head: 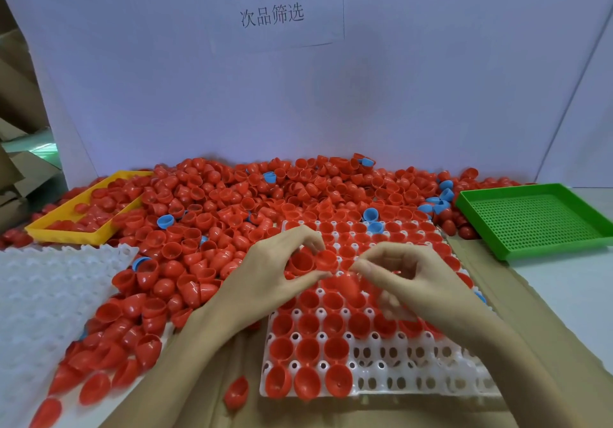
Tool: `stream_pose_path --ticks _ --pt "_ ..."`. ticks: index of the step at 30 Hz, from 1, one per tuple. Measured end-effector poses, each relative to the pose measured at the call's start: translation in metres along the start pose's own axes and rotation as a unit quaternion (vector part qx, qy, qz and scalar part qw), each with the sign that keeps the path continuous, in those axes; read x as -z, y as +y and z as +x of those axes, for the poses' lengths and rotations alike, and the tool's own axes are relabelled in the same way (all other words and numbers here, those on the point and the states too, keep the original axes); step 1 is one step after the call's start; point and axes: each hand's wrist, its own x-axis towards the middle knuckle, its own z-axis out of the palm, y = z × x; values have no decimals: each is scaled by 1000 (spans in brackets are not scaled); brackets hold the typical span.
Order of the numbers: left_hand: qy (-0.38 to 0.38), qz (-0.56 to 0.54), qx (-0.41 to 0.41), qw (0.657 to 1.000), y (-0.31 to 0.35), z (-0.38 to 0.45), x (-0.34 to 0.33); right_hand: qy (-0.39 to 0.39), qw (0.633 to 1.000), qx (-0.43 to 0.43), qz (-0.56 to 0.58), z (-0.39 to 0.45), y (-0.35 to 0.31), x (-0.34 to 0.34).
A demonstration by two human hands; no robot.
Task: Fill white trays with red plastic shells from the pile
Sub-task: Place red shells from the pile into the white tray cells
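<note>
Head view of a shell-loading bench. A white moulded plastic tray with round pockets [414,366] is shown in front of the person, lying on brown cardboard [517,301]. Its far and middle rows are seen filled with red hemispherical plastic shells [308,348], open side up; three shells are seated at the left of each of the two nearest rows, while the remaining pockets there stand empty. The tray is therefore judged to be mostly filled, with roughly the near right corner left to load. The left hand [278,271] is held over the tray's middle, its fingers curled narrowly around a small stack of red shells [308,261]. The right hand [401,275] is shown just beside it, thumb and fingers pinched close; a blurred red shell [345,286] appears at or just below its fingertips, though whether it is gripped cannot be told. The supply pile of loose red shells [232,208], mixed with a few blue shells [165,221], is spread behind and to the left. A second white tray [43,295] lies unfilled at the left, so further filling is left. A yellow tray [49,233] and a green perforated tray [537,218] flank the pile.
</note>
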Motion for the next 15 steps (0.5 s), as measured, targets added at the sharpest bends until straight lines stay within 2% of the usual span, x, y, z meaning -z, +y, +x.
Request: stream_pose_path --ticks 2,4,6,12,15 --pt "4 10 6 1000 -2 0 3 29 998 -2 48 3 2 2" --pt "10 23 8 1000 -4 1 4 103 980 7 170 7 5 3" --pt "23 28 14 999 -4 1 5 119 966 26 229 8 8 2" --pt "54 8 51 997 -2 2 6 123 988 30 89 5 11 -10" --pt "64 -67 78 993 3 2 3 91 993 21 66 5 8 -16"
